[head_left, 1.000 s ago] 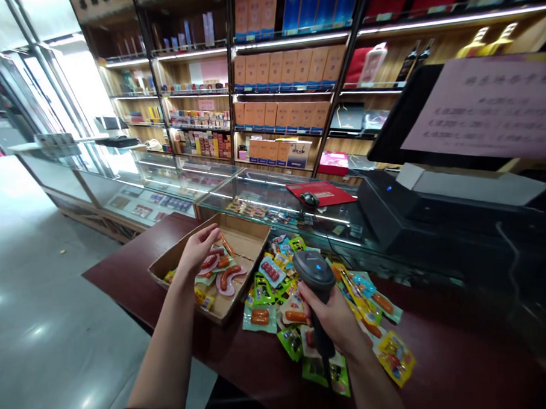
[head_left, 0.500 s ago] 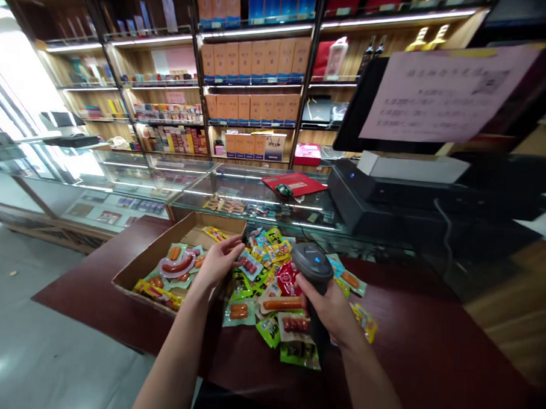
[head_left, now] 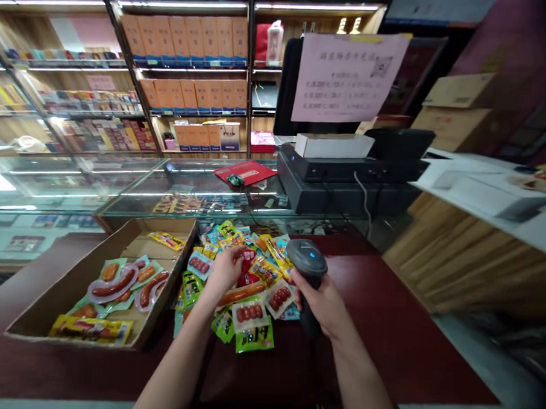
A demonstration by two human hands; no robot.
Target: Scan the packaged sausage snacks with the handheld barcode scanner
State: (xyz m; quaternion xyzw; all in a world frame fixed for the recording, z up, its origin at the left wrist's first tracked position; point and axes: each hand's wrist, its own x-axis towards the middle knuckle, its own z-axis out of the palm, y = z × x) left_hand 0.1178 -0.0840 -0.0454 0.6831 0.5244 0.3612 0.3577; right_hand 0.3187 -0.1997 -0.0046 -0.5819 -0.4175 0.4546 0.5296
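My right hand (head_left: 320,306) is shut around the grip of a black handheld barcode scanner (head_left: 307,260), with its head pointing up and away from me. My left hand (head_left: 225,270) rests on a heap of colourful vacuum-packed sausage snacks (head_left: 233,293), its fingertips at a red packet (head_left: 247,265). Whether those fingers hold the packet is hidden. Inside a shallow cardboard box (head_left: 162,248) on my left lie several sausage packets, including a yellow one (head_left: 90,329) near the front wall.
The heap and box sit on a dark red tabletop (head_left: 376,317). Beyond it stand a glass display counter (head_left: 196,192), a red mat with a computer mouse (head_left: 235,180), and a black till unit (head_left: 346,186) below a pink paper notice (head_left: 348,78). Shelves of boxed goods fill the back.
My left hand has moved from above the box onto the heap. The box holds more packets than a second ago. The scanner stays in my right hand, and the view has swung left.
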